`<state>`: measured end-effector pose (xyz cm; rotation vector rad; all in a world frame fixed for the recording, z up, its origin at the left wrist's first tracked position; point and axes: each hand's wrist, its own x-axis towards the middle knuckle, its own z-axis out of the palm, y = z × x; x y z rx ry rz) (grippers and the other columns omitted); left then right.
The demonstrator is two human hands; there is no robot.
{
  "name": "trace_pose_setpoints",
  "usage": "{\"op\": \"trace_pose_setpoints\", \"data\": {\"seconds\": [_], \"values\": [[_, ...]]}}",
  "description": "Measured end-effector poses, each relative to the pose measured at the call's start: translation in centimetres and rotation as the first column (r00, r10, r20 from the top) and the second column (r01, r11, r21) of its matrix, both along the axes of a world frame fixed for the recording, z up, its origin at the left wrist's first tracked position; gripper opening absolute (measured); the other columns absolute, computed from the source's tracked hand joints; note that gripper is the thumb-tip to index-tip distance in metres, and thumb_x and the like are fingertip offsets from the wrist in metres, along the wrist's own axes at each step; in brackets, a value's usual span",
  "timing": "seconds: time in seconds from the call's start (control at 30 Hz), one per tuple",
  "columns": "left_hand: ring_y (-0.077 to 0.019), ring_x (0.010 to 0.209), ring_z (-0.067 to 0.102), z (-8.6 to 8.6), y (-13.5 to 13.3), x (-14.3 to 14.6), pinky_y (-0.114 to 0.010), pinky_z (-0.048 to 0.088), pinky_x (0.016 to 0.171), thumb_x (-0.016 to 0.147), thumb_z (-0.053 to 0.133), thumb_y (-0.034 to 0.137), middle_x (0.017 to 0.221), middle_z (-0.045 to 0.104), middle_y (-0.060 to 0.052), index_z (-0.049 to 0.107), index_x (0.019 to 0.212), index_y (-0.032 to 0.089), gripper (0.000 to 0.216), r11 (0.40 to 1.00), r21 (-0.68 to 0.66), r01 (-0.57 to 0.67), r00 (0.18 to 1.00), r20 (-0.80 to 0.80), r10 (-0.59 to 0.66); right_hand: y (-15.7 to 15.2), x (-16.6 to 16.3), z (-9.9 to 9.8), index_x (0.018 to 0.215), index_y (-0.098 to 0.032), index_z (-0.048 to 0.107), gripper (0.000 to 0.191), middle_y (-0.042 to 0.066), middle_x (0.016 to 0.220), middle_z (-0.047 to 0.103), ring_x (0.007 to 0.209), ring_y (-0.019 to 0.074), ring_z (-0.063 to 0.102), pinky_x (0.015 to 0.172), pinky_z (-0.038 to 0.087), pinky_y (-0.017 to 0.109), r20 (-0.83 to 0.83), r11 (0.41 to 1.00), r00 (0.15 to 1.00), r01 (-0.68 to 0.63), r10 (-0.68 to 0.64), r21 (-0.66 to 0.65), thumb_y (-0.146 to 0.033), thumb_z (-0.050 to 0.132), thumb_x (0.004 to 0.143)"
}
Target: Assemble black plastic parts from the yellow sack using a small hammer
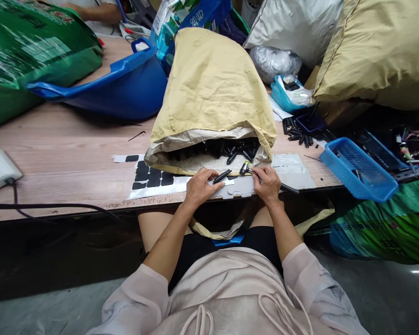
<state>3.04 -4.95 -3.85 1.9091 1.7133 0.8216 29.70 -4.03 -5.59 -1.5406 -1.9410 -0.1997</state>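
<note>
Well, the left hand (199,188) is pinching a black tube (222,176), and the right hand (268,185) is gripping a small hammer (244,168) near the yellow sack (216,88).

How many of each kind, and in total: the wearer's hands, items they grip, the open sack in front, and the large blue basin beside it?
Hands (left hand, right hand): 2
Black tube: 1
Hammer-like tool: 1
Open yellow sack: 1
Large blue basin: 1
Total: 6

Sack (216,83) blocks ctr; its mouth (202,134) gapes, prob. passable.
</note>
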Motion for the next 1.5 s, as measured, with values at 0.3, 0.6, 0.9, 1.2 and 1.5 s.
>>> {"op": "trace_pose_setpoints", "data": {"seconds": [0.3,0.6,0.9,1.2,1.5], "values": [[-0.0189,0.088,0.068,-0.3,0.1,-0.1,-0.029,0.048,0.075,0.089,0.077,0.035,0.099,0.073,0.0,0.077,0.101,0.027,0.014,0.996,0.032,0.081,0.996,-0.049,-0.08,0.1,0.2,-0.1,0.112,-0.026,0.079,0.025,0.006,0.099,0.068,0.091,0.0211,0.056,0.083,0.043,0.033,0.033,1.0,0.999,0.005,-0.004,-0.006,-0.023,0.061,0.096],[-0.0223,0.099,0.068,-0.3,-0.5,0.9,-0.03,0.047,0.073,0.094,0.07,0.034,0.11,0.071,-0.003,0.074,0.104,0.026,0.012,0.995,0.041,0.09,0.98,-0.181,-0.081,0.3,0.1,0.0,0.113,-0.025,0.079,0.026,0.007,0.099,0.069,0.09,0.0212,0.055,0.082,0.041,0.032,0.106,1.0,0.994,0.028,-0.029,0.013,-0.022,0.057,0.098],[-0.0188,0.089,0.066,0.1,0.2,0.5,-0.029,0.047,0.076,0.085,0.081,0.032,0.103,0.073,0.001,0.075,0.097,0.028,0.014,0.997,-0.061,0.052,0.999,-0.008,-0.053,-1.7,-2.6,3.4,0.126,-0.024,0.073,0.034,0.008,0.104,0.068,0.099,0.0201,0.066,0.089,0.054,0.03,-0.148,0.993,0.983,-0.115,0.112,-0.01,-0.03,0.046,0.107],[-0.0186,0.087,0.066,0.9,0.3,1.0,-0.03,0.046,0.075,0.078,0.085,0.028,0.096,0.071,0.002,0.074,0.085,0.026,0.013,0.987,-0.16,-0.023,0.998,0.051,0.031,-3.4,-6.6,3.9,0.129,-0.024,0.073,0.033,0.006,0.102,0.07,0.095,0.0164,0.067,0.083,0.053,0.024,-0.096,0.961,0.961,-0.266,0.259,-0.077,-0.023,0.048,0.107],[-0.0191,0.087,0.067,0.7,0.3,1.0,-0.031,0.048,0.076,0.077,0.085,0.028,0.096,0.073,0.002,0.077,0.086,0.028,0.012,0.991,-0.132,-0.018,0.996,0.085,0.03,-3.9,-6.5,4.1,0.128,-0.028,0.075,0.035,0.004,0.099,0.07,0.093,0.0156,0.067,0.078,0.052,0.023,0.001,0.975,0.979,-0.202,0.203,-0.093,-0.018,0.051,0.104]]}}
